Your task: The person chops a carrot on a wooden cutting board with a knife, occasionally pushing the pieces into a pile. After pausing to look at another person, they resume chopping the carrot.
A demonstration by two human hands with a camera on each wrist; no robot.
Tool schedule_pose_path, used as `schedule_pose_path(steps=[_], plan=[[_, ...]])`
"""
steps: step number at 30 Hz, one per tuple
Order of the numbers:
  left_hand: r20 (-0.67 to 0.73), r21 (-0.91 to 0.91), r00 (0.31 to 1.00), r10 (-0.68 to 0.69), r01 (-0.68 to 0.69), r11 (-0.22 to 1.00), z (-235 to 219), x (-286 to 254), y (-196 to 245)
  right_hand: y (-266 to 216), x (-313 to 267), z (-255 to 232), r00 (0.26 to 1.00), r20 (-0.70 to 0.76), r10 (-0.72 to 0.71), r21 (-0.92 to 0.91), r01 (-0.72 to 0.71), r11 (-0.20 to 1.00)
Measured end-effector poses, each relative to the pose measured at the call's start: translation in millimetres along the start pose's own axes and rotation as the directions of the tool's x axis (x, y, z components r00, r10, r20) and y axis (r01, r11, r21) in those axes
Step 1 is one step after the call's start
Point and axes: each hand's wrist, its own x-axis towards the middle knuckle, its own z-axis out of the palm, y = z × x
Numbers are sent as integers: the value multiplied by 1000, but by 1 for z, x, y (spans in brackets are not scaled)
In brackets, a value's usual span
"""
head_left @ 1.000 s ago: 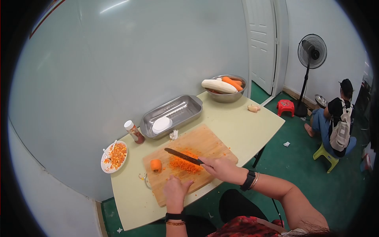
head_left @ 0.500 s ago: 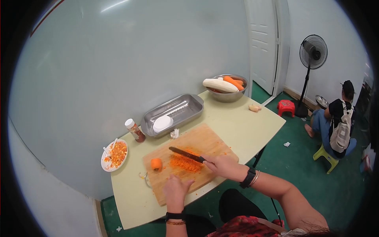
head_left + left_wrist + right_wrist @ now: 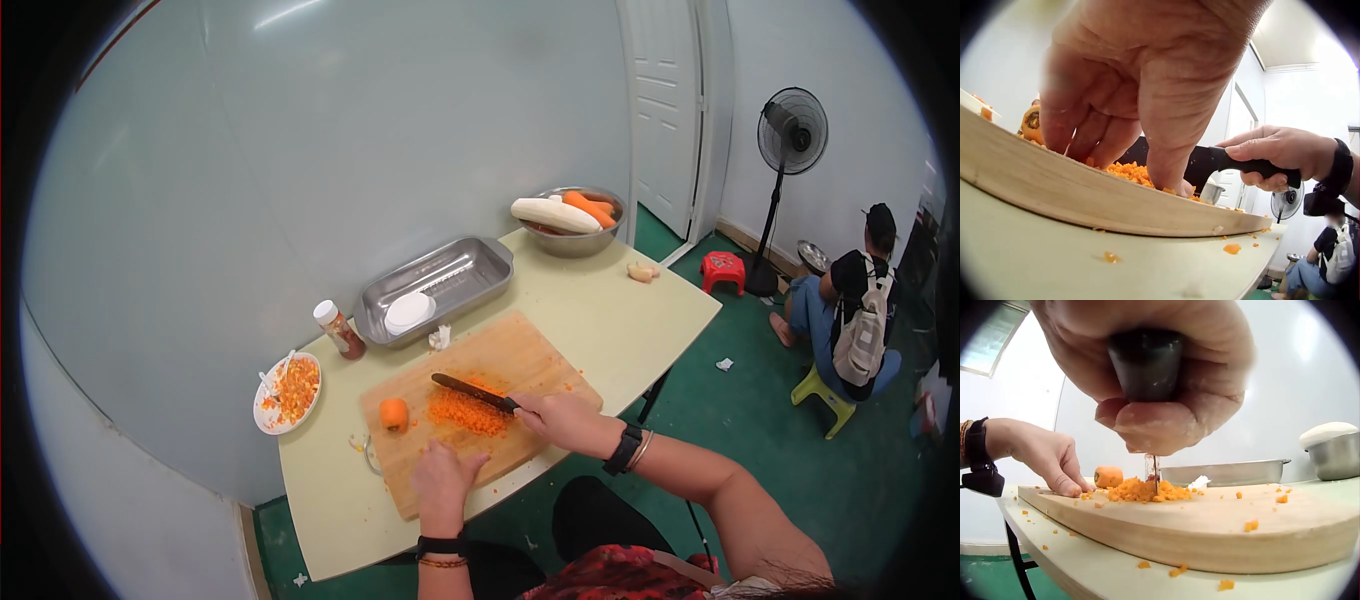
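My right hand [image 3: 568, 422] grips the black handle of a knife [image 3: 470, 391], whose dark blade lies across a heap of chopped carrot [image 3: 468, 412] on the wooden board [image 3: 520, 350]. In the right wrist view the blade [image 3: 1156, 475] stands on edge in the carrot bits [image 3: 1129, 489]. My left hand [image 3: 443, 482] rests its fingertips on the board's near left part, thumb apart from the fingers, holding nothing. A carrot piece [image 3: 394, 414] lies on the board beyond that hand, left of the heap.
Behind the board are a steel tray [image 3: 450, 285] with a white disc, a red-filled bottle [image 3: 340, 330] and crumpled tissue [image 3: 440, 338]. A bowl of chopped food [image 3: 288, 393] stands left; a steel bowl [image 3: 575, 243] of vegetables is back right. A person [image 3: 868, 300] sits beyond the table.
The knife blade has shifted slightly to the right over the carrot heap, its tip moving from the heap's left side. My left hand has stayed on the board.
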Motion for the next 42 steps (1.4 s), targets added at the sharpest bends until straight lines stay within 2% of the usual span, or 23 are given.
schedule_pose_path(steps=[5, 8, 11, 14, 17, 23, 26, 29, 32, 35, 38, 41, 42], plan=[[-20, -36, 999, -32, 32, 999, 2, 0, 0, -11, -1, -3, 999, -44, -12, 53, 14, 999], [-11, -37, 999, -42, 42, 998, 1, 0, 1, -12, -2, -1, 994, 109, 12, -51, -6, 999], [-40, -28, 999, -21, 20, 999, 0, -1, -1, -6, 0, 2, 998, 34, -45, 34, 44, 998], [-37, -42, 999, -11, 9, 999, 0, -2, 0, -14, -2, 3, 999, -26, -28, 31, 29, 999], [-7, -40, 999, -38, 38, 999, -1, 0, 2, -11, -5, 8, 995, 89, -45, -27, 47, 999], [-23, -56, 1000, -3, 2, 998, -5, -3, 2, -15, -3, 5, 999, -6, -42, 63, 43, 997], [-16, -37, 1000, -25, 24, 999, -3, -1, 3, -14, -5, 6, 997, 74, -34, -47, 38, 998], [-49, -17, 999, -22, 21, 1000, 2, 1, -2, -11, -3, 4, 998, 49, -38, 42, 36, 998], [-33, -49, 999, -36, 35, 998, 3, -2, -1, -17, -3, 0, 999, 31, 11, 46, -12, 999], [-18, -50, 998, -60, 59, 997, 2, -1, 1, -12, -4, 3, 999, 48, -18, -6, 18, 1000], [-42, -46, 998, -52, 50, 998, -1, -1, 0, -10, -2, 0, 999, 44, -7, 33, 5, 999], [-19, -46, 998, -56, 55, 997, -1, -1, 2, -13, -2, 2, 1000, -29, -13, 73, 15, 997], [-1, -42, 998, -60, 60, 997, -1, 1, 2, -13, -3, 2, 1000, 9, -10, 40, 10, 999]])
